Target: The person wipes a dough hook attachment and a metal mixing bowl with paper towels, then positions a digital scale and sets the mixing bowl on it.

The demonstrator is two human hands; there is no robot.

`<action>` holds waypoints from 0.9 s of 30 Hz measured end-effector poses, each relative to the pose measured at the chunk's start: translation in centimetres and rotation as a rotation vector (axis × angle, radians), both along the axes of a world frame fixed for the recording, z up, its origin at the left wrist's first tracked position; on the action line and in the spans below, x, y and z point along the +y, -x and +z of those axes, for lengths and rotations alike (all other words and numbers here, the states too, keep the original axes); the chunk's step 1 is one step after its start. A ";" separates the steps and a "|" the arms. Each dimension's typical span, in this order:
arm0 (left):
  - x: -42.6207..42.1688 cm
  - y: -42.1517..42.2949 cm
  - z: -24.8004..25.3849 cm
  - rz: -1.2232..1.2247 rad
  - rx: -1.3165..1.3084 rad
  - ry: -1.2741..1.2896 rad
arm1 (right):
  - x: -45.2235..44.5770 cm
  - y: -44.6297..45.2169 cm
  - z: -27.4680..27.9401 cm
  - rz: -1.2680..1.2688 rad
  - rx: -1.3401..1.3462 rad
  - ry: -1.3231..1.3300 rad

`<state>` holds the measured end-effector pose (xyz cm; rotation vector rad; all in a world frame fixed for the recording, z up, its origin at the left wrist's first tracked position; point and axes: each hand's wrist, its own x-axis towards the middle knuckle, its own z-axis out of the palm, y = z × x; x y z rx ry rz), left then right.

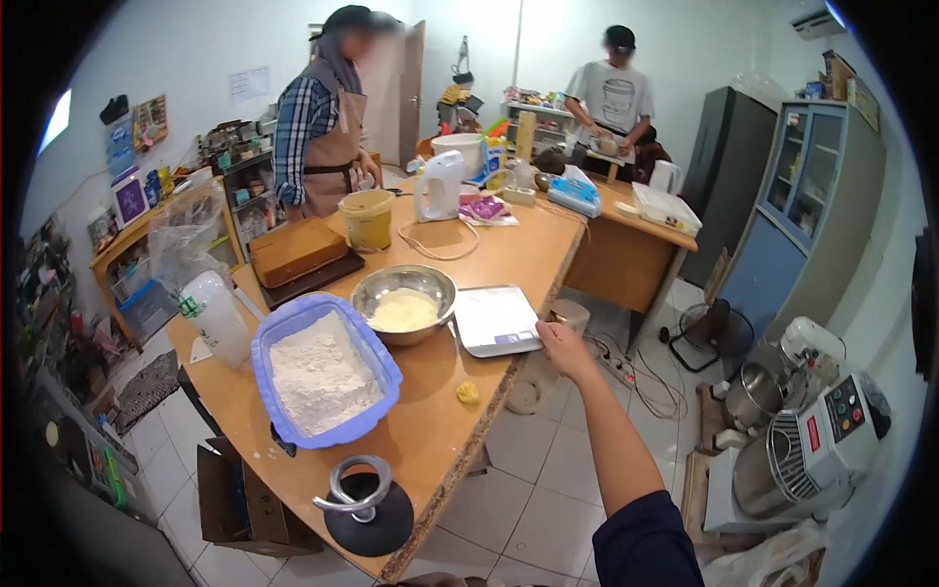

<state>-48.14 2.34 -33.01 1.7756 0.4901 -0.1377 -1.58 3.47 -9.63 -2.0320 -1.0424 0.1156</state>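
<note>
My right hand reaches in from the lower right, its fingers closed at the near right corner of a shallow white tray with a small label on its near side. Left of the tray stands a steel mixing bowl holding pale yellow powder. A blue-purple plastic basin full of whitish flour is nearer to me. On the tabletop, below the tray, lies a small yellow lump. My left hand is out of view.
A dough hook on a black disc stands at the table's near end. Farther back are a yellow tub, a white hand mixer and a brown slab. Two people stand beyond. Mixers and cables occupy the right floor.
</note>
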 end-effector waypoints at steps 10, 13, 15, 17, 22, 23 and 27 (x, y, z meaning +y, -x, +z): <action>-0.3 -3.1 0.8 -0.128 0.086 -0.049 | -36.7 8.3 -32.2 -0.571 0.132 0.480; 0.2 -3.5 1.0 -0.133 0.157 -0.110 | -47.5 19.6 -40.0 -0.420 0.441 1.179; 0.7 -3.3 1.3 -0.123 0.206 -0.149 | -49.5 26.1 -39.0 -0.653 0.662 1.164; 1.1 -2.9 1.7 -0.116 0.243 -0.183 | -50.0 29.6 -40.9 -0.586 0.647 1.258; 1.5 -2.8 3.2 -0.110 0.318 -0.246 | -49.7 30.5 -45.0 -0.730 0.845 1.164; 1.7 -2.5 3.2 -0.109 0.329 -0.261 | -49.8 30.2 -45.7 -0.863 0.779 1.123; 1.3 -2.8 3.5 -0.110 0.360 -0.269 | -49.6 29.3 -46.3 -1.028 0.496 1.077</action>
